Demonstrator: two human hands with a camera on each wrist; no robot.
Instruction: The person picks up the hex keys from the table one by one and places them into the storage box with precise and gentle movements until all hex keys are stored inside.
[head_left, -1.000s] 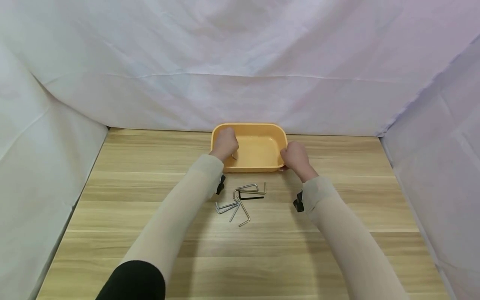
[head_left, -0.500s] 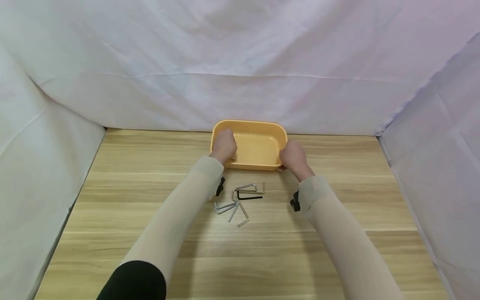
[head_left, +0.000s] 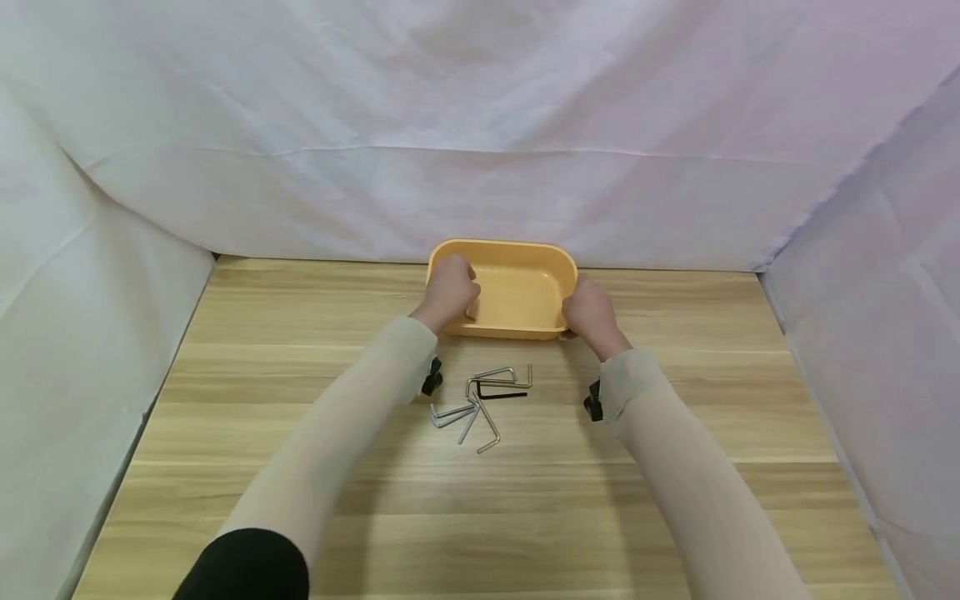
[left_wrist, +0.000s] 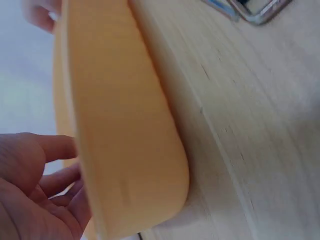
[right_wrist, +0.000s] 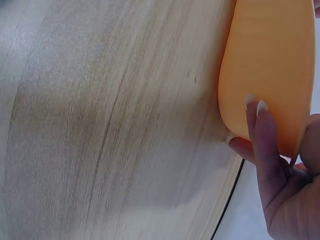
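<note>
An orange plastic tray [head_left: 517,292] stands at the back middle of the wooden table [head_left: 675,433], close to the white cloth. My left hand [head_left: 450,287] grips its left rim, fingers curled inside the tray [left_wrist: 125,130]. My right hand [head_left: 591,310] grips the right end, fingers pressed on the outer wall of the tray [right_wrist: 270,65]. The tray's near edge looks slightly lifted. Several hex keys [head_left: 480,398] lie in a loose pile in front of the tray, between my forearms; one of them is black.
White cloth [head_left: 480,133] walls the table at the back and both sides. The table's back edge runs just behind the tray. Bare wood lies to the left, to the right and toward me.
Both hands have moved the tray a little farther back toward the cloth. The hex keys have not moved.
</note>
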